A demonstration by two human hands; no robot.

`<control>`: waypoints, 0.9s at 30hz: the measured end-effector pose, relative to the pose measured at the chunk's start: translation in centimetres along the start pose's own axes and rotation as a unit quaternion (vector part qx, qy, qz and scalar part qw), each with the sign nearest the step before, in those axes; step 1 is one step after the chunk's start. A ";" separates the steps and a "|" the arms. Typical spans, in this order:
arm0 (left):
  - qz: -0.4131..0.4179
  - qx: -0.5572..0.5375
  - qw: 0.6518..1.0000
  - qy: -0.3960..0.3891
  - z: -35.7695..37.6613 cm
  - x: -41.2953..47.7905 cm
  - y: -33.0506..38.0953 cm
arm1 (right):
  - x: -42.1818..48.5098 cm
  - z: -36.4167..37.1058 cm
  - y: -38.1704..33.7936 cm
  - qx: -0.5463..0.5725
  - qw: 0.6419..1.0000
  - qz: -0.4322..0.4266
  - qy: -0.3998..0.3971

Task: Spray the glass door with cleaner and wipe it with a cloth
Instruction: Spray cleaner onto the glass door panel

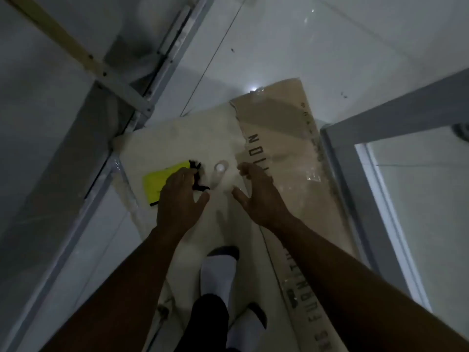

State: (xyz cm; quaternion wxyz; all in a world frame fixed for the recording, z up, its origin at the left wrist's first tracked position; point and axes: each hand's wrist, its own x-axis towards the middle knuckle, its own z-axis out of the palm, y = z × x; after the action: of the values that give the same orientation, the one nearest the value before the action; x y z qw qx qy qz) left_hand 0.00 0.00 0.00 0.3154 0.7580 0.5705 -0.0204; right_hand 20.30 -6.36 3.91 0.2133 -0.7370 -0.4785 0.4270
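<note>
Both hands are down low and empty. The left hand [177, 199] has its fingers spread and loosely bent right over one end of a bright yellow rectangular cloth [156, 185]. I can't tell if the fingertips actually touch it yet. The right hand [261, 196] is wide open too, palm turned inward, holding nothing.

Between the two hands, just past the thumbs, there's a small clear plastic bottle [220, 168]. It stands upright, so you mostly see its cap from above. I'm guessing that's the cleaner. It's about as close to one hand as the other. A black crumpled-looking bit [196, 177] sits at the cloth's near end by the left fingertips, too dark to identify.

The cloth lies flat, with its long side running away to the left of the left hand, so that hand is clearly the one to grab it.

All of it sits on a pale sheet [165, 141] and a brown printed cardboard strip [279, 128] on the floor. Further left there's a grey-framed glass panel [38, 110], probably the door. It looks like the pick-up stage, with no spraying done yet.
</note>
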 end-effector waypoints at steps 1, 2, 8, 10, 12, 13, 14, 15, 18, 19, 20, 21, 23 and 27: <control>0.009 0.013 1.000 -0.003 1.2 0.7 -0.8 | 0.9 0.9 0.9 0.012 1.000 -0.007 0.004; 0.008 0.032 0.999 0.001 2.0 1.3 -1.2 | 1.6 1.5 1.6 0.021 1.000 -0.008 0.006; 0.000 0.141 0.990 0.026 7.4 3.6 -4.0 | 5.1 6.1 5.2 0.049 0.995 -0.072 0.048; -0.007 0.156 0.987 0.032 8.4 4.1 -4.7 | 5.7 6.8 5.6 0.070 0.994 -0.066 0.061; -0.002 0.174 0.984 0.046 9.4 4.3 -5.3 | 6.2 7.5 5.8 0.077 0.993 -0.051 0.069; 0.001 0.188 0.981 0.052 9.8 4.3 -5.7 | 6.3 7.8 5.9 0.081 0.993 -0.045 0.073; 0.001 0.195 0.979 0.056 10.1 4.3 -5.8 | 6.4 8.0 5.9 0.086 0.993 -0.039 0.077; 0.001 0.200 0.978 0.059 10.2 4.2 -5.8 | 6.4 8.1 5.8 0.090 0.992 -0.036 0.080; 0.007 0.199 0.978 0.068 10.4 4.3 -6.0 | 6.4 8.3 5.3 0.097 0.992 -0.020 0.077; 0.008 0.195 0.979 0.062 10.4 4.3 -6.1 | 6.4 8.3 5.1 0.096 0.992 -0.016 0.075; 0.007 0.187 0.981 0.058 10.4 4.3 -6.1 | 6.3 8.2 4.9 0.098 0.992 -0.018 0.073; 0.004 0.175 0.983 0.050 10.2 4.3 -6.1 | 6.1 8.1 4.6 0.099 0.992 -0.022 0.074; -0.003 0.144 0.989 0.034 8.8 3.6 -5.2 | 5.1 7.2 3.4 0.101 0.991 -0.034 0.078; 0.010 0.090 0.996 -0.003 3.1 1.5 -2.4 | 1.7 3.2 -1.3 0.123 0.987 -0.038 0.101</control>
State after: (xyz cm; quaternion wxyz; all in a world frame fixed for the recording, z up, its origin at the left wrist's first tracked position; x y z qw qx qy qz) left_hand -0.51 0.09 -4.16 0.2473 0.7888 0.5582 -0.0710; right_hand 17.24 -4.53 2.41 0.3656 -0.7257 -0.4259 0.3978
